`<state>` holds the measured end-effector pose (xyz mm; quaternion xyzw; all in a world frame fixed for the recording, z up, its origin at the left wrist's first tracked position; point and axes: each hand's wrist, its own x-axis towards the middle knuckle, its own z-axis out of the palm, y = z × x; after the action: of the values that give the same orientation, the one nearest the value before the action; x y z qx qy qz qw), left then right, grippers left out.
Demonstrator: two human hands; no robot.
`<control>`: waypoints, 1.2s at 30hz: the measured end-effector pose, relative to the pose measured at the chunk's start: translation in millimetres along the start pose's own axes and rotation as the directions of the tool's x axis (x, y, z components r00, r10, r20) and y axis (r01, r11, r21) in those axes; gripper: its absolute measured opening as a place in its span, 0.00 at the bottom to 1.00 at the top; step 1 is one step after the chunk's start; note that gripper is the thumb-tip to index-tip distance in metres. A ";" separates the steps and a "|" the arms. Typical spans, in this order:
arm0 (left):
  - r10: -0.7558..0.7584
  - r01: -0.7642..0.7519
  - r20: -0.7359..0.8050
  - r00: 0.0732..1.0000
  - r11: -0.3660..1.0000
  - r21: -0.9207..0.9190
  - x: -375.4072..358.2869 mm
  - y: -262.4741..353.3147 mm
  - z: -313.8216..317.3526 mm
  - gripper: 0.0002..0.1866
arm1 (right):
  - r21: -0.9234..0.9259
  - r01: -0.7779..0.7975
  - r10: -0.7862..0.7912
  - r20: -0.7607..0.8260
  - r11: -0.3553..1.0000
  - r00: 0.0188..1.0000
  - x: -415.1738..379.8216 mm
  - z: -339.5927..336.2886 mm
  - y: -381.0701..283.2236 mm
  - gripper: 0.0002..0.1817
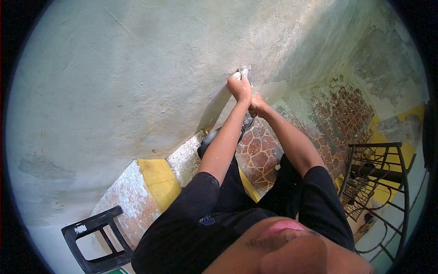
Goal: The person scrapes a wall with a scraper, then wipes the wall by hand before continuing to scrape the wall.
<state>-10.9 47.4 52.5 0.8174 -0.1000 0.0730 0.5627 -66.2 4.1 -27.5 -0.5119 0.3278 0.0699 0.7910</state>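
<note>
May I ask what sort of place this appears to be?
Probably part of a house under renovation, judging by the patchy wall, the white-splattered patterned floor tiles and the yellow-painted edging.

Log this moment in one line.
left hand: holding flat grey metallic blade | right hand: closed nearby, contents hidden | blade: at pale grey-green wall

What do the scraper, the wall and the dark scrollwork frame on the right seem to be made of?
The scraper: probably bare metal, since its thin blade looks grey and slightly shiny.
The wall: likely plastered masonry, worn and mostly matt, with scratches and patchy grey-green colour.
The scrollwork frame: perhaps dark-painted iron or steel, judging by its slim bars and curled pieces.
</note>
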 end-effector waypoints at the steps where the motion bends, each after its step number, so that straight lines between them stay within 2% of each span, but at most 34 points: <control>1: -0.002 0.002 -0.003 1.000 1.000 -0.005 0.7 -2.1 0.6 0.13 | 0.011 0.000 -0.001 0.016 1.000 1.000 -0.2 0.6 -0.7 0.21; 2: 0.011 -0.011 -0.006 1.000 0.999 -0.036 1.4 -4.0 1.5 0.13 | 0.004 0.001 -0.001 0.014 1.000 1.000 -1.1 2.9 0.3 0.21; 4: 0.024 -0.025 -0.012 1.000 0.997 -0.071 5.3 -11.8 3.8 0.13 | 0.126 0.036 -0.042 0.041 0.991 0.998 -3.4 11.9 3.4 0.19; 7: 0.051 -0.050 0.043 0.998 0.999 -0.018 18.8 -19.4 4.6 0.13 | 0.062 0.100 -0.105 0.097 0.993 0.990 25.5 21.9 19.8 0.19; 8: 0.122 -0.127 0.096 0.988 0.991 0.043 24.2 -9.9 2.5 0.13 | 0.064 0.101 -0.107 0.100 0.993 0.989 33.9 29.2 19.9 0.19; 9: 0.190 -0.205 0.152 0.970 0.974 0.095 29.0 -0.1 1.4 0.14 | 0.137 0.281 -0.291 0.058 0.950 0.955 44.0 36.1 17.2 0.17; 10: 0.191 -0.223 0.185 0.964 0.959 0.174 33.0 8.9 1.5 0.16 | 0.200 0.459 -0.468 -0.002 0.866 0.884 49.4 41.5 8.4 0.15; 11: 0.206 -0.237 0.187 0.961 0.958 0.163 35.3 14.7 1.3 0.16 | 0.198 0.474 -0.482 -0.009 0.858 0.876 53.2 43.7 -0.5 0.15; 13: 0.230 -0.244 0.145 0.962 0.966 0.085 33.4 19.5 -0.7 0.19 | 0.329 0.433 -0.435 -0.072 0.839 0.897 52.6 49.7 -3.9 0.14; 17: 0.242 -0.261 0.183 0.953 0.961 0.089 29.7 19.7 -0.6 0.19 | 0.570 0.326 -0.299 -0.145 0.754 0.943 38.6 58.8 -1.0 0.13; 18: 0.232 -0.257 0.206 0.951 0.961 0.104 26.8 20.8 1.5 0.19 | 0.570 0.323 -0.297 -0.142 0.755 0.944 33.1 52.2 -1.9 0.13; 20: 0.181 -0.216 0.253 0.950 0.969 0.120 19.4 18.2 2.5 0.18 | 0.257 0.310 -0.318 -0.010 0.915 0.948 13.2 26.7 -5.4 0.14; 21: 0.176 -0.213 0.255 0.951 0.969 0.125 18.2 15.8 3.8 0.18 | 0.260 0.304 -0.313 -0.008 0.917 0.950 10.2 18.3 -7.0 0.14; 23: 0.250 -0.283 0.182 0.951 0.942 0.179 17.6 -4.1 11.1 0.18 | 0.103 0.154 -0.166 0.117 0.983 0.979 12.9 5.6 -4.5 0.16; 24: 0.245 -0.280 0.191 0.951 0.942 0.185 18.5 -15.7 14.4 0.18 | 0.065 0.173 -0.180 0.111 0.983 0.977 14.1 5.9 1.6 0.18; 25: 0.184 -0.218 0.209 0.960 0.964 0.152 21.2 -33.3 20.0 0.19 | 0.073 0.167 -0.174 0.109 0.983 0.979 17.0 3.2 7.1 0.18; 26: 0.125 -0.155 0.227 0.966 0.981 0.119 21.3 -38.4 19.6 0.19 | 0.105 0.068 -0.086 0.175 0.992 0.981 19.0 -0.8 10.5 0.19; 27: 0.121 -0.153 0.232 0.965 0.980 0.125 20.1 -44.4 16.8 0.19 | 0.129 -0.033 0.001 0.243 0.991 0.970 19.9 -3.6 15.1 0.20; 28: 0.151 -0.189 0.254 0.955 0.973 0.133 19.9 -43.1 9.1 0.19 | 0.131 -0.036 0.003 0.245 0.991 0.970 14.0 -2.1 13.1 0.20; 29: 0.182 -0.226 0.274 0.944 0.964 0.140 19.7 -40.1 3.8 0.19 | 0.078 -0.026 0.011 0.181 0.997 0.983 8.8 -0.1 9.4 0.21; 30: 0.156 -0.199 0.284 0.946 0.971 0.130 18.7 -35.8 1.2 0.19 | 0.025 -0.018 0.015 0.119 1.000 0.993 4.0 3.0 5.6 0.22; 33: 0.150 -0.206 0.257 0.955 0.957 0.205 13.4 -14.3 -7.0 0.18 | 0.038 -0.005 0.002 0.091 0.999 0.996 2.6 7.0 1.9 0.24; 36: 0.134 -0.173 0.266 0.955 0.977 0.129 16.8 -19.2 0.6 0.17 | 0.005 -0.016 0.015 0.140 1.000 0.990 6.1 -0.5 -3.8 0.25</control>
<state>10.1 52.2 38.9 0.8498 -0.2291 0.0177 0.4744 -60.0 0.6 -28.2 -0.5006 0.2758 0.1109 0.8131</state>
